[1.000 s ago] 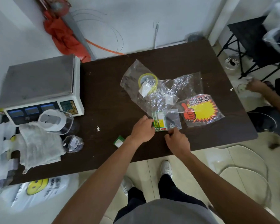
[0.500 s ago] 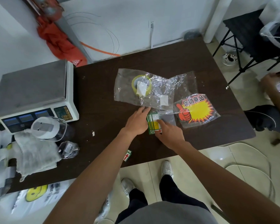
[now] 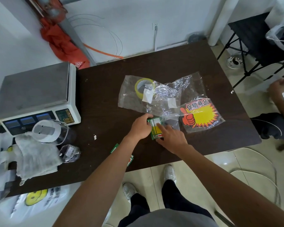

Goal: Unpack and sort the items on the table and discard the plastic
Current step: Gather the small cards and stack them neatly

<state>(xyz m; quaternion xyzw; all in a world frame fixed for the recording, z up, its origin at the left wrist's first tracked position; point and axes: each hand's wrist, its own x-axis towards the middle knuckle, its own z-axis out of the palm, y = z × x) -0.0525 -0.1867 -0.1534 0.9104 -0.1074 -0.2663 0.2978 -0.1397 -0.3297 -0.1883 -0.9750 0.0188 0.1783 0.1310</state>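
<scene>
Head view: green card stack [image 3: 156, 126] now mostly out of its clear sleeve [image 3: 172, 122], which enclosed it a second ago; it sits front-middle on the table [image 3: 105, 95]. Left hand [image 3: 140, 128] curls round the stack's left edge. Right hand [image 3: 170, 138] fingers lie flat, close together, on top. Judgement: sleeve nearly ready to discard.

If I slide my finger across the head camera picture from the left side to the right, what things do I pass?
You pass the weighing scale → white paper scrap → yellow tape roll in its bag → starburst sign with the thumbs-up → black folding chair.
</scene>
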